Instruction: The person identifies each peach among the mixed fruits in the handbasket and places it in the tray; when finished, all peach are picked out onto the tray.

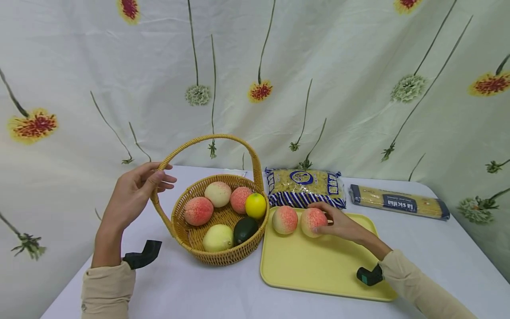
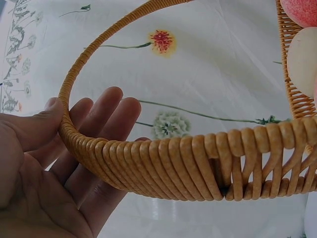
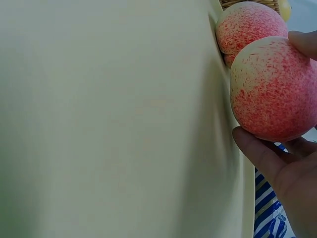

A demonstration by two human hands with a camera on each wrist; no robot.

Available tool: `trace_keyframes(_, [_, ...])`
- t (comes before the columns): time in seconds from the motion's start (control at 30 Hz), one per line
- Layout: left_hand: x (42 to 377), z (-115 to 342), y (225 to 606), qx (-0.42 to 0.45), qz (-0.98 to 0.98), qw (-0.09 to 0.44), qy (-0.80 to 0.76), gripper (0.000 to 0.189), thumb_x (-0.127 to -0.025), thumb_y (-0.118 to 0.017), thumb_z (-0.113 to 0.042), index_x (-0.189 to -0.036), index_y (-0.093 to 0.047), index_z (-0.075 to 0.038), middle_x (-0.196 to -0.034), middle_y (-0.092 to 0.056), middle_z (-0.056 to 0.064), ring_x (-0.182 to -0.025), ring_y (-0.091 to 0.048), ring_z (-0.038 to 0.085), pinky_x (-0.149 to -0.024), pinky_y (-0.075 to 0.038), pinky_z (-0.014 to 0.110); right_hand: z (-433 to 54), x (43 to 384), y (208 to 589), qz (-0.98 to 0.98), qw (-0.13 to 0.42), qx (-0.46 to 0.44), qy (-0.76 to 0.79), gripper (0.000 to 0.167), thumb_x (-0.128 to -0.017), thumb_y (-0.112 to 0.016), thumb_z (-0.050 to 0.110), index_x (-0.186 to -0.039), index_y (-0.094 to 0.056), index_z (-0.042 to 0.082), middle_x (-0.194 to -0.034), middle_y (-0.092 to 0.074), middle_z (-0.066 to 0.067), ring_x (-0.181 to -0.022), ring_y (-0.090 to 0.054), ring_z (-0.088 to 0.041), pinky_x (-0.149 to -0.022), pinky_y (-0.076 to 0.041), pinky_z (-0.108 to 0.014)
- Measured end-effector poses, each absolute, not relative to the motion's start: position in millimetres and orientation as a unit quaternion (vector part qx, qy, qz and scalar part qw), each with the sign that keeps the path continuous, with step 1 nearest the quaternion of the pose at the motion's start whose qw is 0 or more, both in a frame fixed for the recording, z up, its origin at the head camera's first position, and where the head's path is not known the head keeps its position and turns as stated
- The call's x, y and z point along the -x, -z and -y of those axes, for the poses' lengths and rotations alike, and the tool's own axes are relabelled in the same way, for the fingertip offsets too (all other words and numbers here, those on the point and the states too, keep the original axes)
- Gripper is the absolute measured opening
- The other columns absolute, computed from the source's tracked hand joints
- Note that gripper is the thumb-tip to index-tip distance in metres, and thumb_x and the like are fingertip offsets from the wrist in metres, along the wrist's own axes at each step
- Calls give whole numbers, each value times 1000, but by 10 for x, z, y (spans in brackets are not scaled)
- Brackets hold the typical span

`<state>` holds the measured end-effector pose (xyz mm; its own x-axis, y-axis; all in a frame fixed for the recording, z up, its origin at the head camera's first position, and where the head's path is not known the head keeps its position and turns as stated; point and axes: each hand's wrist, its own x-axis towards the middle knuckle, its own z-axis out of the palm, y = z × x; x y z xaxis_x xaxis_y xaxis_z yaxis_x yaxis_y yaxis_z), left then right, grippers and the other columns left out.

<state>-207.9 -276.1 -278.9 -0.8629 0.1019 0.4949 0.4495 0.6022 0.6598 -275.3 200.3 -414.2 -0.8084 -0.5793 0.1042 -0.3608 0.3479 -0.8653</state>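
Observation:
My left hand [image 1: 133, 192] has the arched handle [image 2: 163, 168] of a wicker basket [image 1: 223, 258] between thumb and fingers, on its left side. In the basket are several peaches [image 1: 198, 211], a yellow lemon [image 1: 255, 206], a dark green avocado [image 1: 245, 230] and a pale yellow round fruit [image 1: 218, 238]. Over the yellow tray [image 1: 311, 270], my right hand [image 1: 336, 223] grips a pink-and-cream peach [image 3: 275, 91] with thumb and fingers on opposite sides. Another peach [image 1: 284, 220] lies just left of it, at the tray's back left corner.
Behind the tray lies a bag of pasta [image 1: 304, 186] with blue stripes. A long packet of spaghetti [image 1: 398, 202] rests at the back right of the white table [image 1: 191, 292]. A flowered cloth [image 1: 350, 88] hangs behind the table.

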Motion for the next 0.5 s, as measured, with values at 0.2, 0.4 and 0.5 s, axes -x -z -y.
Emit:
trace_keyframes(0.2, [2075, 2760, 2782, 160, 871, 209, 414, 28, -100, -51, -18, -122, -59, -3, -96, -72, 1, -83, -67, 1, -70, -55, 15, -2003, 2749, 4143, -816, 109, 290, 488, 61, -85, -70, 18, -137, -42, 1, -130, -50, -17, -111, -52, -29, -87, -51, -32])
trace_keyframes(0.4, [2075, 2765, 2780, 162, 871, 209, 414, 28, -100, -51, -18, -122, -59, -3, -96, -72, 0, -83, -67, 1, -70, -55, 16, -2003, 2748, 4151, -818, 109, 286, 487, 60, -85, -69, 18, -137, -43, 3, -129, -51, -17, -110, -53, -28, -86, -51, -32])
trace_keyframes(0.5, [2076, 2764, 2779, 162, 871, 209, 415, 28, -100, -51, -18, -122, -59, -3, -96, -72, -1, -83, -67, 1, -70, -55, 16, -2003, 2747, 4159, -818, 110, 285, 488, 61, -85, -69, 18, -138, -42, 2, -128, -51, -18, -110, -53, -28, -86, -51, -31])
